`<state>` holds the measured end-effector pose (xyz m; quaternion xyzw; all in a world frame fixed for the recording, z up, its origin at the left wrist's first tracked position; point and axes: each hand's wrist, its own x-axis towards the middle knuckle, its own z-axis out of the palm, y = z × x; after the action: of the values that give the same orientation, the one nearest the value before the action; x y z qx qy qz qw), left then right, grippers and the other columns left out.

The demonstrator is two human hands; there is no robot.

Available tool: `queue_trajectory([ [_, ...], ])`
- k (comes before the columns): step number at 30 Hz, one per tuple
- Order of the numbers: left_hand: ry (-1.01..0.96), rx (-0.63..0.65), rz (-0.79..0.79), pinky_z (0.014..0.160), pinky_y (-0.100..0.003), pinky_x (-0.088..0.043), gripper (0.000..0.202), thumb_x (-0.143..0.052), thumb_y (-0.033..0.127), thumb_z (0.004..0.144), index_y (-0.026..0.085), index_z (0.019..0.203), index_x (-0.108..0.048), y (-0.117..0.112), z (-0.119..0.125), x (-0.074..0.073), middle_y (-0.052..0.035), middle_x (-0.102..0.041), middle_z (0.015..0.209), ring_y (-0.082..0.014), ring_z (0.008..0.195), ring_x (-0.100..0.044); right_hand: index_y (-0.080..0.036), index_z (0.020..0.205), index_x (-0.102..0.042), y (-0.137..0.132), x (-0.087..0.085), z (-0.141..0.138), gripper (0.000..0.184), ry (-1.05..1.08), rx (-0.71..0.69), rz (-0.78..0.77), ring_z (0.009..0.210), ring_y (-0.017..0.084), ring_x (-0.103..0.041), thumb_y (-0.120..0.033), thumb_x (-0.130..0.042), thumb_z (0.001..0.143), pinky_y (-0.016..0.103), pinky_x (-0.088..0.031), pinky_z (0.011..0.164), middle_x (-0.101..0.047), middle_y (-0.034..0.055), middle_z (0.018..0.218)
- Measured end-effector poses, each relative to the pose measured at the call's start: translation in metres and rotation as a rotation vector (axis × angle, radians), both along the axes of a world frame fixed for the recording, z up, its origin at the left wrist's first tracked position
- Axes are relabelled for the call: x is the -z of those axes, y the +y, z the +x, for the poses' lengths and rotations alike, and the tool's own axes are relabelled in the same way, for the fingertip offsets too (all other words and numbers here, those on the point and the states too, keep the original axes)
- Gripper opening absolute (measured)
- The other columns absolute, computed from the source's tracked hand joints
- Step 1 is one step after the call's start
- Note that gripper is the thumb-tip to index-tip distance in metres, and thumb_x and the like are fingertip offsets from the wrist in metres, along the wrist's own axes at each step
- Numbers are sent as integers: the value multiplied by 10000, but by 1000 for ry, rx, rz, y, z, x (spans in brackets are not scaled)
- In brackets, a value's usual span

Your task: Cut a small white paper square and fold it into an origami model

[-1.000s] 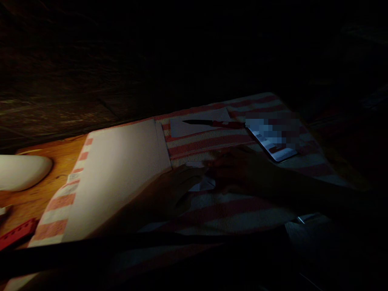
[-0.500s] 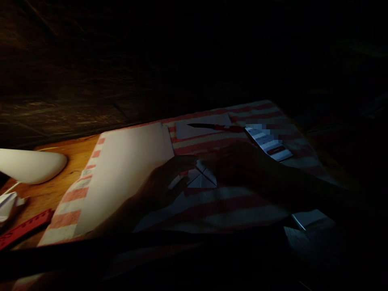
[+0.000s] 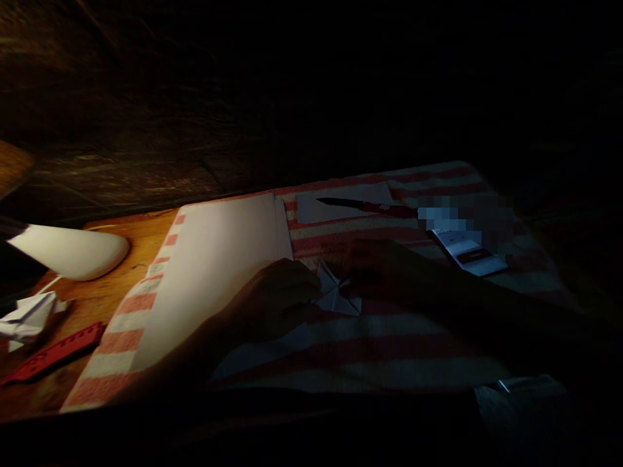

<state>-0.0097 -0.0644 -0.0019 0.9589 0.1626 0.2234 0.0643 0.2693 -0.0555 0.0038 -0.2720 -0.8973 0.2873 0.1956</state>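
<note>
A small folded white paper (image 3: 337, 295), creased into triangular flaps, sits between my two hands above the striped cloth. My left hand (image 3: 280, 295) is curled at its left edge, the fingertips closed on it. At its upper right, my right hand (image 3: 372, 263) pinches a flap, though deep shadow hides most of the fingers. Left of the hands lies a large sheet of white paper (image 3: 209, 259). Beyond them, a knife (image 3: 363, 206) with a dark blade and red handle rests partly on a smaller white paper (image 3: 306, 207).
A lit phone (image 3: 467, 250) lies on the red-and-white striped cloth (image 3: 124, 344) at the right. To the left, a white lamp base (image 3: 80, 250), a crumpled or folded white paper (image 3: 32, 318) and a red ruler-like strip (image 3: 58, 353) stand on the wooden table (image 3: 146, 227). A dark wall rises behind.
The view has shifted, so everything sits further right. The folded paper's flaps stand more raised and spread, and my left fingers have closed in on its left edge.
</note>
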Motion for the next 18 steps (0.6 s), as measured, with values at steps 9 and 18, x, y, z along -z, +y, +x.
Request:
queue_trajectory([
  [9,72,-129,-36,754,-311,-489,160,-541,220,1014,196,1097,-676,-14,19,1,-48,-673,932,-186,863,-598,-167,1243,-667,-3,11,-7,315,114,140,60,1163,245,-618,-160,-572,942,399,-505,982,-666,134,1246],
  [18,107,-90,-34,837,-295,-550,284,-425,254,1071,184,1150,-689,-16,18,4,-53,-740,1053,-175,972,-681,-204,1382,-606,-6,4,-5,541,38,240,-51,789,168,-611,-183,-667,845,272,-450,672,-706,45,982],
])
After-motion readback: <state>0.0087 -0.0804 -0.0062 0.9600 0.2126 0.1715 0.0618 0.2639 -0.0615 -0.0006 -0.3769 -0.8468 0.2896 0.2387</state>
